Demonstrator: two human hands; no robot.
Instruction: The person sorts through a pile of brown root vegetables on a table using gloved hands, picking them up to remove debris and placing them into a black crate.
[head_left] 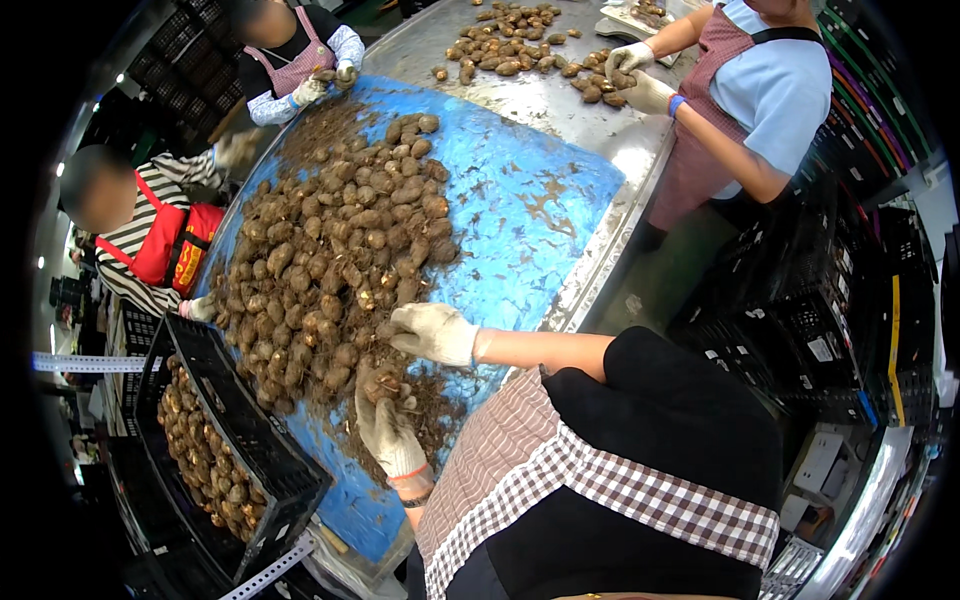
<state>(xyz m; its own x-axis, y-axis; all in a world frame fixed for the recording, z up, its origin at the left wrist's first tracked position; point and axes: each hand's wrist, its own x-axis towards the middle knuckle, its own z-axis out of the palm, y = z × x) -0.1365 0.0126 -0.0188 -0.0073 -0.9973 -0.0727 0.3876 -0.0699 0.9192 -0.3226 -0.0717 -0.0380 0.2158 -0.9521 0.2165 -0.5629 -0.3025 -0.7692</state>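
Left gloved hand (388, 428) closed round one muddy brown hairy root tuber (383, 383), right gloved hand (432, 332) with fingers spread on the heap of soil-caked tubers (330, 250) on the blue-sheeted steel bench (520, 210) — likely firm, lumpy, fairly light, gritty — best gripped round the middle.

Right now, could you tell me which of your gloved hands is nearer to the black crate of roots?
Left. The left hand lies at the near edge of the root pile, a short way from the black crate. The right hand rests farther up, away from it.
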